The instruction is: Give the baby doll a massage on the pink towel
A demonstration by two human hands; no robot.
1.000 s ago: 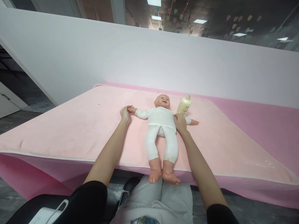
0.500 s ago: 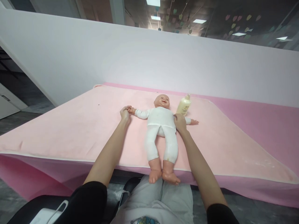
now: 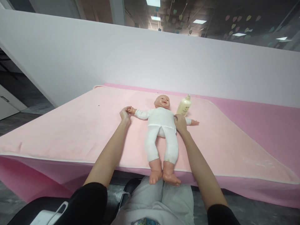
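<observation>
A baby doll (image 3: 161, 120) with a white cloth body lies on its back, head toward the wall and feet over the table's near edge. My left hand (image 3: 126, 114) is closed around the doll's small hand at the end of its outstretched arm on the left. Against the doll's right-hand side of the picture rests my right hand (image 3: 181, 123), fingers curled at its side and over part of the other arm; what the fingertips grip is hidden. Just beyond that hand stands a pale yellow pump bottle (image 3: 184, 105).
A peach blanket (image 3: 70, 131) covers much of the table, over a pink cloth (image 3: 264, 128). Behind it rises a white partition wall (image 3: 150, 59). My lap is under the near edge, with a black chair (image 3: 44, 204) holding a white device (image 3: 45, 217) at lower left.
</observation>
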